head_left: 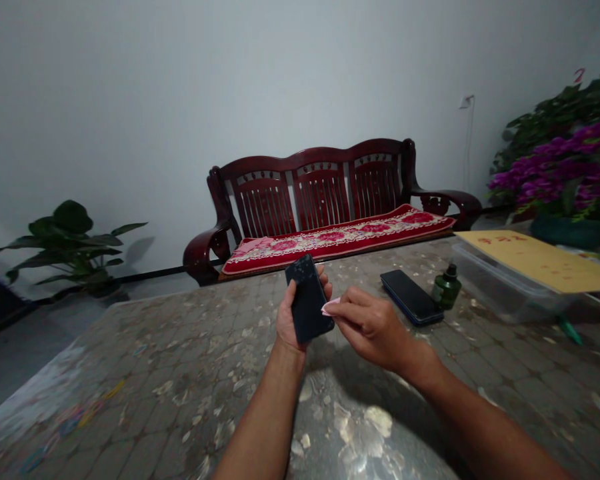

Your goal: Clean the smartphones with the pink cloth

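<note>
A black phone (307, 300) lies tilted in my left hand (286, 319), its dark face up, with my thumb on the left edge and fingers round the right edge. Pale marks show on the upper part of its face. My right hand (367, 323) pinches a small pink cloth (331, 307) at the phone's lower right edge. To the right, a second dark phone (413, 297) lies on the patterned table cover (205, 360). Beside that phone stands a small green bottle (447, 288) with a black top.
A clear plastic box (505, 290) with a yellow sheet (545, 260) on top stands at the right, near purple flowers (575, 167). Coloured bands (87, 413) lie at the left front. Behind the table is a wooden bench (315, 167).
</note>
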### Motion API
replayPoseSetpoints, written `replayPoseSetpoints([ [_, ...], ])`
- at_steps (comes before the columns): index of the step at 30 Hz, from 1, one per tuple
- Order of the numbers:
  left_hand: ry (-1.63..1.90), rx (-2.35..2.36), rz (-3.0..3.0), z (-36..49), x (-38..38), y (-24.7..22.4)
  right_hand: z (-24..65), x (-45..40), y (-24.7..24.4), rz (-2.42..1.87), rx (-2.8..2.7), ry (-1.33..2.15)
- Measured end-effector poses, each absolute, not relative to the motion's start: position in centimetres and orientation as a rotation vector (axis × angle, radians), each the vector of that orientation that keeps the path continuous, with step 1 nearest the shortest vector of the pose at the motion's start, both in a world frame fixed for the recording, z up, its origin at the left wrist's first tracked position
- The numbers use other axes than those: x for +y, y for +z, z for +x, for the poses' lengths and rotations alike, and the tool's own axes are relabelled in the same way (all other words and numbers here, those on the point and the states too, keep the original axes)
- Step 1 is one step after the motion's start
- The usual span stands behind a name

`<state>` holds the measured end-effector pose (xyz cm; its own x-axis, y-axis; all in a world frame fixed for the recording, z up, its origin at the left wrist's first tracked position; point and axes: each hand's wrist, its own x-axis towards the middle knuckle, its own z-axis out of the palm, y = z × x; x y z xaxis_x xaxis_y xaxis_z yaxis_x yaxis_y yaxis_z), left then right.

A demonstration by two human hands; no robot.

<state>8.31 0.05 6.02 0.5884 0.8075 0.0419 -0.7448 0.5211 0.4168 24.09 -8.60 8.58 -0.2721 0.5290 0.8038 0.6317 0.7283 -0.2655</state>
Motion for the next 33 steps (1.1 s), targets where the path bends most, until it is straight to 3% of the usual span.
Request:
replayPoseSetpoints([
  [11, 1.098, 0.188, 0.195, 9.6, -0.6, 7.3, 22.4, -8.0, 6.7, -0.943, -1.866, -0.371],
  [33, 1.161, 0.414, 0.027, 10.7, 0.2, 6.0, 21.7, -6.8, 3.4, -0.850, -1.941, -0.339],
])
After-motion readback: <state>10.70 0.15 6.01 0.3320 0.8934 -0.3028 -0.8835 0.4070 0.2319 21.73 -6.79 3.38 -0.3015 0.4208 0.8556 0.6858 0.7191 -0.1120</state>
